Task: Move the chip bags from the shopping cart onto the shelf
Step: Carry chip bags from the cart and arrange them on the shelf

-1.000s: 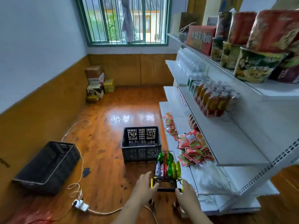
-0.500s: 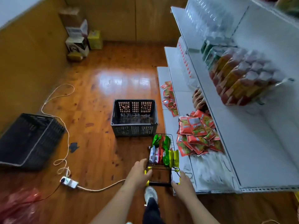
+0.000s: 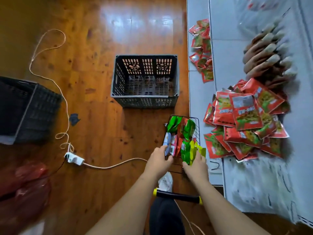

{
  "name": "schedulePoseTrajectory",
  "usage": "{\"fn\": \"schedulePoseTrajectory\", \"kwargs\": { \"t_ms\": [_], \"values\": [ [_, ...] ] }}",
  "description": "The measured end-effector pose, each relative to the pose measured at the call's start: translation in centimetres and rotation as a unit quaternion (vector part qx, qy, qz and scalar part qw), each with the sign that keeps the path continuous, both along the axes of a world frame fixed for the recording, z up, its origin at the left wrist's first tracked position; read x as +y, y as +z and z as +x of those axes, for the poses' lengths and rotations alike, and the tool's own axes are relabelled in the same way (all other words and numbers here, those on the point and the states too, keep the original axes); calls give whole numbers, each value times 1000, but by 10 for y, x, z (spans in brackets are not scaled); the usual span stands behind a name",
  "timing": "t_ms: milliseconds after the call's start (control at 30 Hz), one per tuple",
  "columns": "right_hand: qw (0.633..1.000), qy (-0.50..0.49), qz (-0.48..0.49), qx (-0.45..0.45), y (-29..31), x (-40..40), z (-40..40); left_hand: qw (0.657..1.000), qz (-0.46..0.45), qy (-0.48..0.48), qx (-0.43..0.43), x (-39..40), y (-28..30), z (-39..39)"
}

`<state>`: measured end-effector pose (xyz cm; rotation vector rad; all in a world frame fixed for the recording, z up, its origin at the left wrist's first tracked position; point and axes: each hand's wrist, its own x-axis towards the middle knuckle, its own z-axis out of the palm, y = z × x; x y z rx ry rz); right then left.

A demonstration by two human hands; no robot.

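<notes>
The cart [image 3: 196, 122] is black wire; its handle [image 3: 177, 195], nearer than the hands, is black with yellow ends. The bags [image 3: 183, 133] in it are bright green, red and yellow, with a pale blue-and-white one under the left hand [image 3: 160, 160] and yellow-green ones at the right hand [image 3: 196, 164]. Right of the hands, the shelf [image 3: 201, 99] is white, heaped with red packets [image 3: 243, 116] printed in green with silver panels. Beyond the hands stands a dark grey slotted crate [image 3: 145, 99]. The floor [image 3: 94, 116] is glossy orange-brown wood, crossed by a cream cord [image 3: 66, 102] to a white socket [image 3: 74, 158]. Far left lies a red plastic bag [image 3: 25, 189].
</notes>
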<state>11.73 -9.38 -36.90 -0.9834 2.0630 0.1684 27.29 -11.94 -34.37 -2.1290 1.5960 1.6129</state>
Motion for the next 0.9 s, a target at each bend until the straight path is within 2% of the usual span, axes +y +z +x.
{"fn": "schedulePoseTrajectory", "kwargs": {
  "t_ms": [200, 333, 400, 500, 567, 700, 900],
  "values": [
    [999, 22, 28, 38, -80, -21, -7, 999, 39, -18, -25, -3, -67, -6],
    [980, 123, -44, 153, -100, -26, -8, 998, 55, -29, -31, 4, -96, -17],
    [970, 159, -76, 170, -108, -28, -7, 998, 51, -37, -29, 7, -104, -25],
    [958, 213, -91, 171, -116, -33, -2, 999, 43, -31, -13, 7, -110, -40],
    [954, 242, -55, 167, -120, -37, -1, 999, 33, -23, -9, 5, -113, -48],
    [979, 164, -19, 117, -119, -47, -3, 999, 25, -25, -21, -1, -114, -53],
    [980, 151, -108, 77, -68, -51, -13, 998, 20, -42, -40, -13, -85, -50]
  ]
}}
